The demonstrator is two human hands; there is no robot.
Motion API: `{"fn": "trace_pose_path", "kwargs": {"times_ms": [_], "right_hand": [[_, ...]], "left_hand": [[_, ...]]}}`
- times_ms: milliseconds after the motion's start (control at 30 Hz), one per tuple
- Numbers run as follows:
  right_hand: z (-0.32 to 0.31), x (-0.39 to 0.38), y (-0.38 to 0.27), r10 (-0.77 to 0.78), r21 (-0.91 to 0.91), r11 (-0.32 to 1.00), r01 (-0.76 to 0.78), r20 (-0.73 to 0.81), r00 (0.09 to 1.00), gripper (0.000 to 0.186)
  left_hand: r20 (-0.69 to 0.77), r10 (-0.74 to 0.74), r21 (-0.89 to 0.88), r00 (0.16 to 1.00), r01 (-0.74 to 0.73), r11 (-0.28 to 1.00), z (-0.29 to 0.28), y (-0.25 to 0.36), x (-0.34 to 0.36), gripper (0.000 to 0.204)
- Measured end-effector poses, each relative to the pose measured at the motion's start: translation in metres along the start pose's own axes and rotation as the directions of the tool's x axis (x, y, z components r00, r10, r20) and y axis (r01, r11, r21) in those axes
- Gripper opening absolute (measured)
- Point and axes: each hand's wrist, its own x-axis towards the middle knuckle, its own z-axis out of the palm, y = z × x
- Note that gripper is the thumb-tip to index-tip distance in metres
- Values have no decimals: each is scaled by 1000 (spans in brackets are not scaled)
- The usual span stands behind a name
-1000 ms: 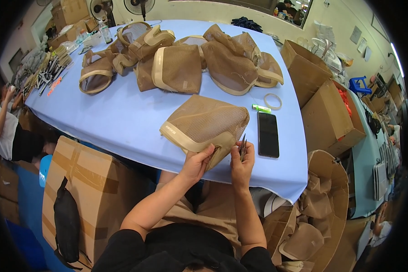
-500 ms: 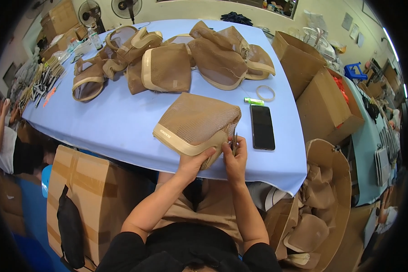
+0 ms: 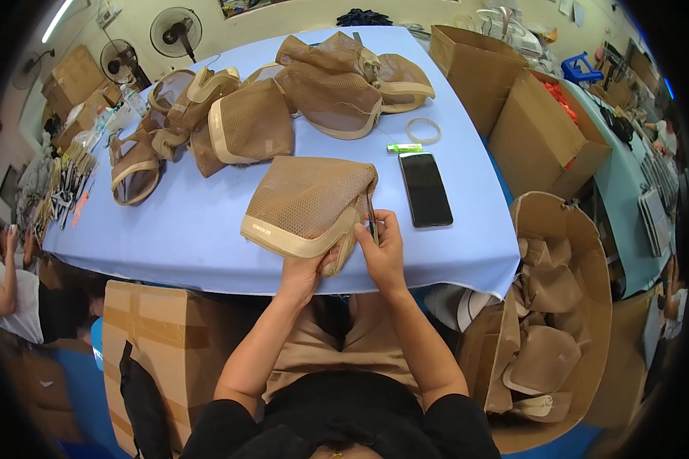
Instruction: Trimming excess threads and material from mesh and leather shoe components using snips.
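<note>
Head view of a person working at a counter covered with pale blue cloth. The left hand grips the lower edge of a brown mesh piece with a beige band, resting at the counter's near side; its fingers are curled under and partly hidden. The right hand has its fingers drawn nearly together around a slim dark metal tool. Compared with one second earlier, the tool's tip has moved from just below the piece's right edge to alongside it, and the view has turned, while the heap of brown mesh pieces and the black phone keep their places on the counter. Containers: the tall cardboard box at lower right holds loose brown mesh parts; the brown carton behind it holds bright red material.
</note>
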Motion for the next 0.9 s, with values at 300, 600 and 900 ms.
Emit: {"fn": "trace_pose_path", "kwargs": {"times_ms": [300,600,900], "right_hand": [[-1,5,19,-128,-31,992,126,-81,989,19],[2,1,11,-124,-64,991,117,-114,986,17],[0,-1,8,-47,-78,996,47,-1,999,12]], "left_hand": [[-13,345,513,938,-290,808,-21,6,-32,16],[118,480,675,869,-424,604,28,-5,-16,36],[-36,400,428,916,-348,834,41,-11,4,23]]}}
